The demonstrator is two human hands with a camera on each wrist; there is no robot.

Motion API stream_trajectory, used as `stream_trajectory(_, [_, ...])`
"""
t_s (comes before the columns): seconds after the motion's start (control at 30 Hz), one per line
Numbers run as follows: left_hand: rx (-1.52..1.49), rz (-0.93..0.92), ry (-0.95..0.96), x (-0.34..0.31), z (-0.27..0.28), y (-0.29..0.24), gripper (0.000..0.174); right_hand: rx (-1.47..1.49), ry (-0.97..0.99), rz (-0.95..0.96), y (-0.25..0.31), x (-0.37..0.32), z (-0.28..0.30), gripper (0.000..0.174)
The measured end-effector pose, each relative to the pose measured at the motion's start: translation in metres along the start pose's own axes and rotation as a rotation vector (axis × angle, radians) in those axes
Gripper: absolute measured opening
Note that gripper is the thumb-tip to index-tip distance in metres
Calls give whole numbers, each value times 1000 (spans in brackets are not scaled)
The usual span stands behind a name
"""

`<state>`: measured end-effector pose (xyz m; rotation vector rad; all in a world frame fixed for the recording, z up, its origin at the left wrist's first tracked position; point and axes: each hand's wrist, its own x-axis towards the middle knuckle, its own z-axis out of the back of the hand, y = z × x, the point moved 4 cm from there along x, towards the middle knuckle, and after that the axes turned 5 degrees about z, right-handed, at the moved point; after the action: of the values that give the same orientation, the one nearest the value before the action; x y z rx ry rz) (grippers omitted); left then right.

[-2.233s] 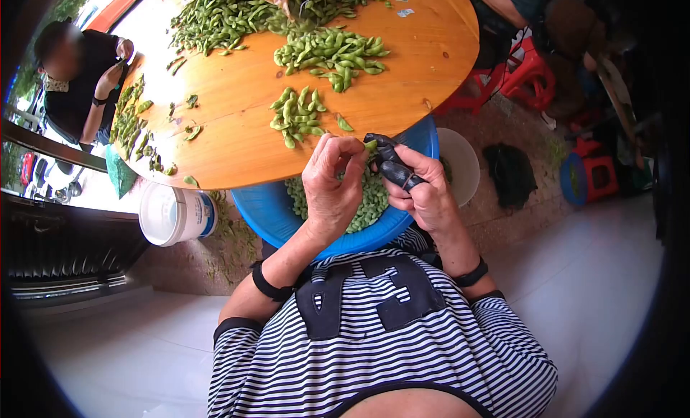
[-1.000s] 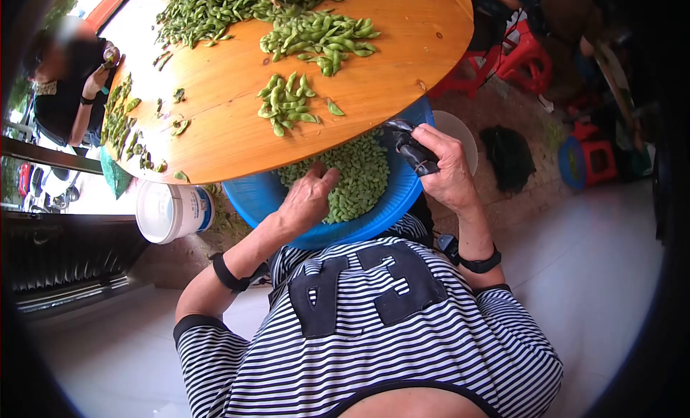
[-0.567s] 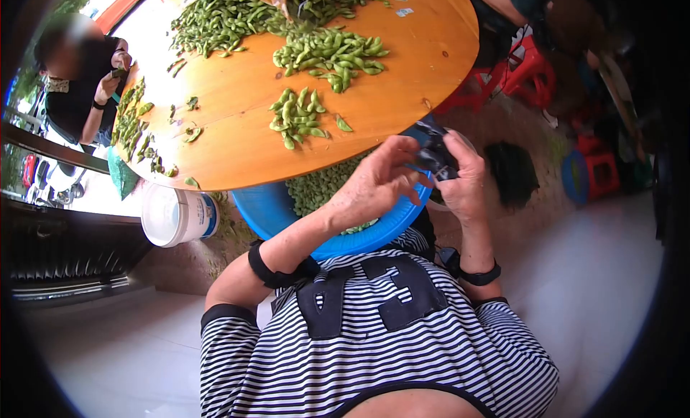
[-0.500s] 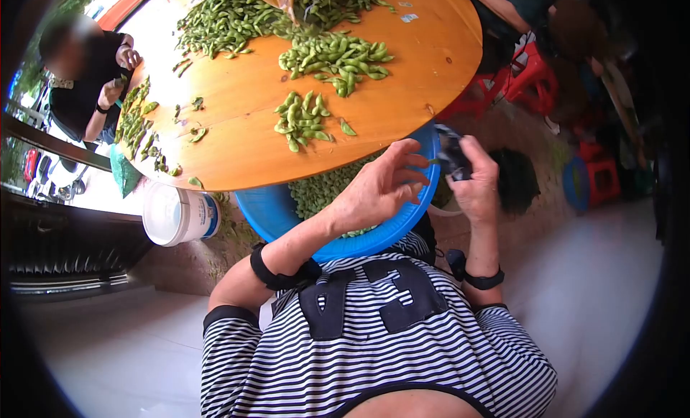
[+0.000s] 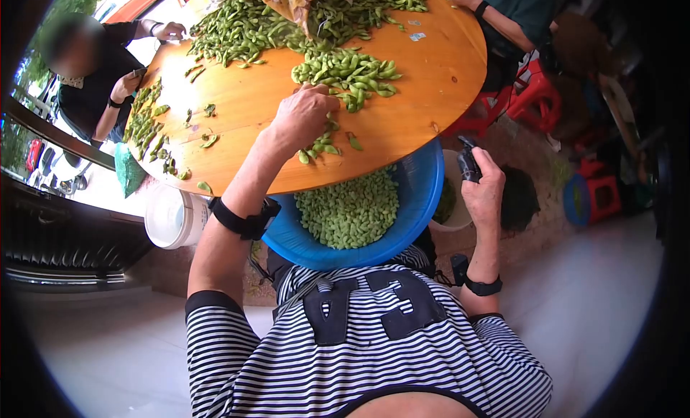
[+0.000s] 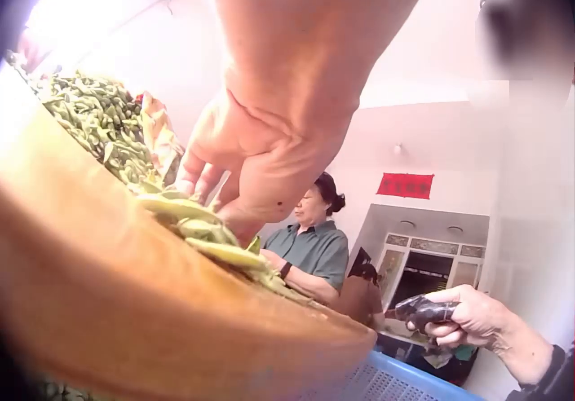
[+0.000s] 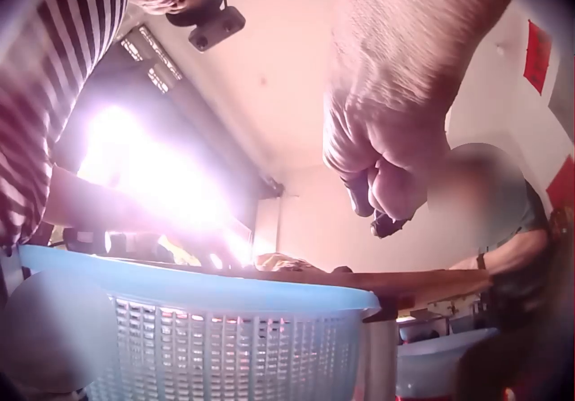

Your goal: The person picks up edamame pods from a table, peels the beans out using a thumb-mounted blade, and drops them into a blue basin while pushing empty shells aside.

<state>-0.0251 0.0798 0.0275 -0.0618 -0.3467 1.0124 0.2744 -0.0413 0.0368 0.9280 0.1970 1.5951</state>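
My left hand (image 5: 305, 116) reaches over the wooden table (image 5: 244, 148), its fingers down among a small group of green soybean pods (image 5: 322, 146). In the left wrist view the fingertips touch several pods (image 6: 225, 253), and the thumb side is partly hidden. Off to the right, my right hand (image 5: 483, 184) is raised beside the basket, with black coverings (image 5: 471, 164) seen at its thumb and forefinger. Its other fingers are curled under; I cannot tell whether it holds anything. Shelled green beans (image 5: 348, 213) lie in a blue plastic basket (image 5: 433, 181) at my lap.
A larger pod heap (image 5: 244, 30) and a nearer pile (image 5: 348, 69) cover the table's far side. A white bucket (image 5: 167, 217) stands at left, another pale bucket (image 5: 460, 215) at right. Two people sit across, at left and right. Red stools (image 5: 535, 102) stand at right.
My left hand has gone from near the right hand, above the basket, up to the pods on the table. The right hand has moved slightly right and down.
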Motion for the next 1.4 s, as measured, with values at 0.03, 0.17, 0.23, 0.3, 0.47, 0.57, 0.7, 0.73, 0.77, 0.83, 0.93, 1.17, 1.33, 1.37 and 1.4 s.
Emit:
stream_trajectory(0.03, [0,0,-3,1,1,-1,16,23,29,19,3,1,-2,34])
stream_trajectory(0.17, [-102,55,-60,1,7,-2,15,239,26,149,20,3,-22,36])
stream_trajectory(0.23, [-359,65,-233,-4,16,-8,12,366,114,47,35,6,-35,36])
stream_trajectory(0.3, [-624,194,-173,-16,18,-26,11,622,248,-79,43,6,-49,34])
stream_trajectory(0.47, [-1568,434,-12,-53,4,-69,8,1150,455,-293,74,3,-75,24])
stream_trajectory(0.57, [-1654,471,-112,-62,-5,-75,11,1362,505,-384,76,-2,-83,33])
stream_trajectory(0.7, [-1661,529,-132,-68,-10,-81,13,1355,547,-417,78,-6,-80,31])
stream_trajectory(0.73, [-1647,512,-170,-68,-9,-83,14,1353,545,-418,76,-7,-81,29])
stream_trajectory(0.77, [-1633,496,-208,-69,-8,-84,14,1351,542,-420,74,-8,-83,28])
stream_trajectory(0.83, [-1508,415,-258,-72,-7,-85,15,1437,594,-400,66,-7,-86,26])
stream_trajectory(0.93, [-1476,339,-261,-76,-3,-88,15,1644,656,-378,64,-9,-86,29])
stream_trajectory(1.17, [-2347,327,115,-73,-25,-89,24,1745,686,-613,51,-20,-90,42])
stream_trajectory(1.33, [-1631,385,-52,-76,-15,-91,23,1427,659,-386,77,-10,-71,31])
stream_trajectory(1.37, [-1523,407,-83,-80,-12,-90,23,1267,605,-406,77,-11,-71,31])
stream_trajectory(1.4, [-1523,408,-83,-81,-11,-89,23,1267,606,-406,78,-11,-72,31])
